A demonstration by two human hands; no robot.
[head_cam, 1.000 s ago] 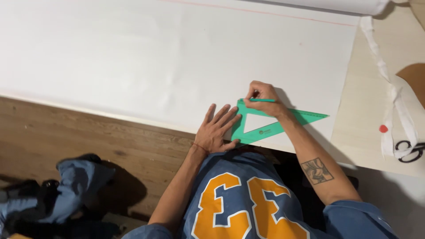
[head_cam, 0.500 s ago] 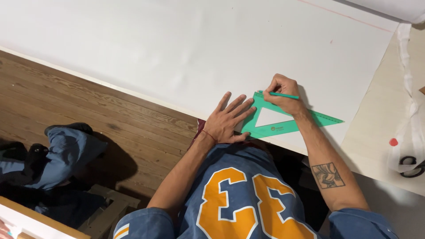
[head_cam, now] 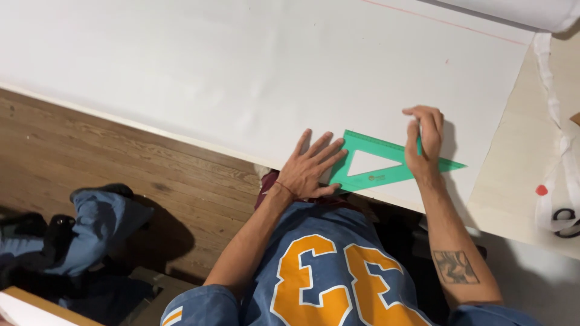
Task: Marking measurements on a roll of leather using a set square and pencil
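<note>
A big white sheet (head_cam: 241,66) was spread flat over a pale table (head_cam: 525,181), covering nearly all of it, with a thin reddish line drawn near the far edge. A green triangle ruler (head_cam: 386,172) was laid flat on the sheet close to the near edge, just in front of the person. The left hand (head_cam: 311,169) was pressed open on the sheet, fingers spread, fingertips touching the ruler's left corner. The right hand (head_cam: 425,139) was curled shut around a thin green pen (head_cam: 418,143), held against the ruler's upper edge, though most of the pen was hidden by the fingers.

Off to the right, a bare strip of tabletop was left showing, with white fabric strips (head_cam: 553,90) draped along it. Below the table edge, a brown wooden plank floor (head_cam: 121,163) could be seen, with blue denim cloth (head_cam: 96,223) heaped on it at the left.
</note>
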